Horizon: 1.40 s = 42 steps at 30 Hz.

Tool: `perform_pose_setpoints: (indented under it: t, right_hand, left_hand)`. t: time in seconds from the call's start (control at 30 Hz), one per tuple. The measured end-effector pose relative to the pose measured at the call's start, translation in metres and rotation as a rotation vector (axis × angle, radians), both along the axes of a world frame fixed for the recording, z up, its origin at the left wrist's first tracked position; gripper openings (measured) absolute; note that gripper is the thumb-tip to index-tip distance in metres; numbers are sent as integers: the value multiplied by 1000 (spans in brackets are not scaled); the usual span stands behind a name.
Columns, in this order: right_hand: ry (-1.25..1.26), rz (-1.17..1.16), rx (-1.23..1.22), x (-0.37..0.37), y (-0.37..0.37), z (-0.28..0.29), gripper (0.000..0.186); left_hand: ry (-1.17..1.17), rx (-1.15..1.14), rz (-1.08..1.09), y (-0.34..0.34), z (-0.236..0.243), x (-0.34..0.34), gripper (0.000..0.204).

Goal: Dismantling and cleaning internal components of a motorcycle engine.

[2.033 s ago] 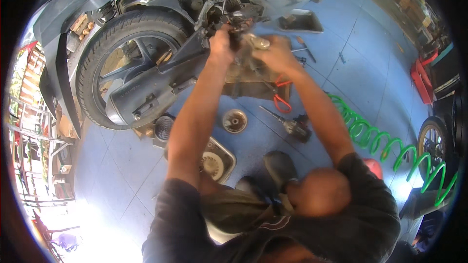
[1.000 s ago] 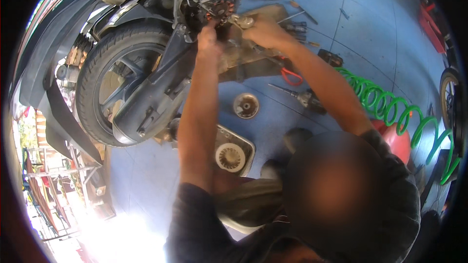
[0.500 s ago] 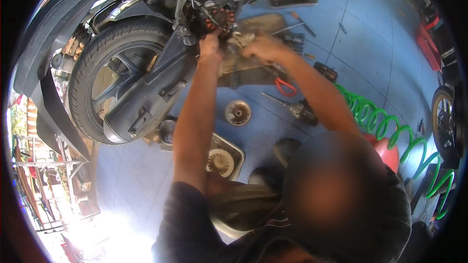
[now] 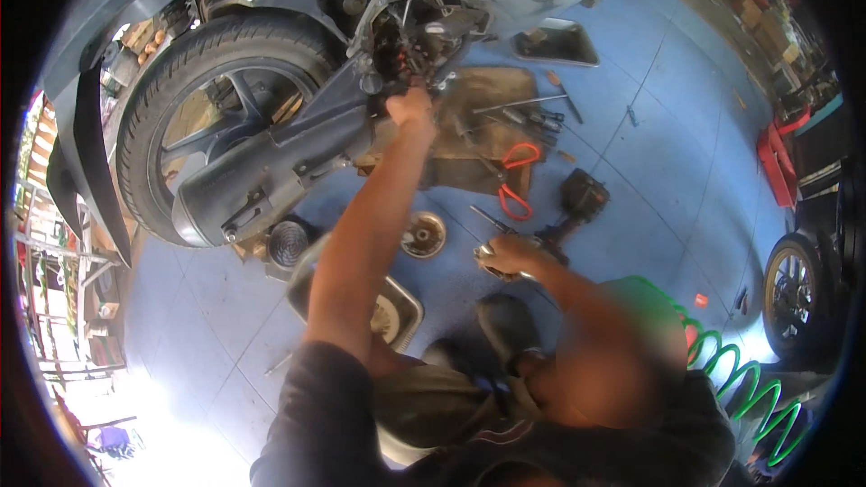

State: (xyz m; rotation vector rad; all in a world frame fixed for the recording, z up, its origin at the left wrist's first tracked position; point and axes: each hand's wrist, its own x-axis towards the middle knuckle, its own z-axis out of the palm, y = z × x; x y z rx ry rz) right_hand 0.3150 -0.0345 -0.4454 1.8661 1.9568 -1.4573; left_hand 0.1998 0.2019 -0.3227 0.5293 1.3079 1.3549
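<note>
My left hand (image 4: pixel 410 110) is closed at the lower edge of the scooter's opened engine (image 4: pixel 397 41), on a part too small and shadowed to name. My right hand (image 4: pixel 510 252) has come down over the floor, closed round a shiny metal tool (image 4: pixel 487 257), beside a power tool (image 4: pixel 550 239) with a long shaft. A round metal cup-like part (image 4: pixel 424 234) lies to its left. Below the engine, a worn board (image 4: pixel 492 86) bears T-handled tools (image 4: pixel 568 99) and dark sockets (image 4: pixel 532 126); red-handled pliers (image 4: pixel 516 203) lie at its near edge.
The rear wheel (image 4: pixel 144 153) and exhaust (image 4: pixel 216 198) fill the upper left. A shallow tray (image 4: pixel 577 52) sits top right; another tray (image 4: pixel 410 334) holds a white fan part near my legs. A green coiled hose (image 4: pixel 740 370), red bin (image 4: pixel 780 171) and loose wheel (image 4: pixel 794 298) are on the right.
My right hand has left the engine and moved down toward the power tool on the floor, carrying the metal tool. My left hand stays at the engine. The view has shifted slightly.
</note>
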Motion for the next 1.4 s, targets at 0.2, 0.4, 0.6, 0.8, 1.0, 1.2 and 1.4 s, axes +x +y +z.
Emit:
perform_pose_setpoints:
  t: [0.2,0.4,0.6,0.8,1.0,1.2,1.4]
  right_hand:
    - [-161,22,99,13,-3,-16,38]
    - [-275,-50,307,1,51,23,47]
    - [329,-724,1155,1,184,141,44]
    - [269,-278,1033,-22,270,135,50]
    - [424,-345,1238,-45,353,137,49]
    - [381,-461,1303,-61,356,145,47]
    - [390,-527,1238,-68,341,153,42]
  left_hand:
    - [-55,195,-182,-5,4,5,20]
    - [-294,172,-417,5,4,-29,20]
    - [51,272,-504,5,14,-24,20]
    - [730,328,-600,13,27,-54,28]
    - [1211,613,-592,0,41,-51,31]
    - [1108,621,-699,2,53,-65,28]
    - [1196,661,-732,-5,56,-73,23]
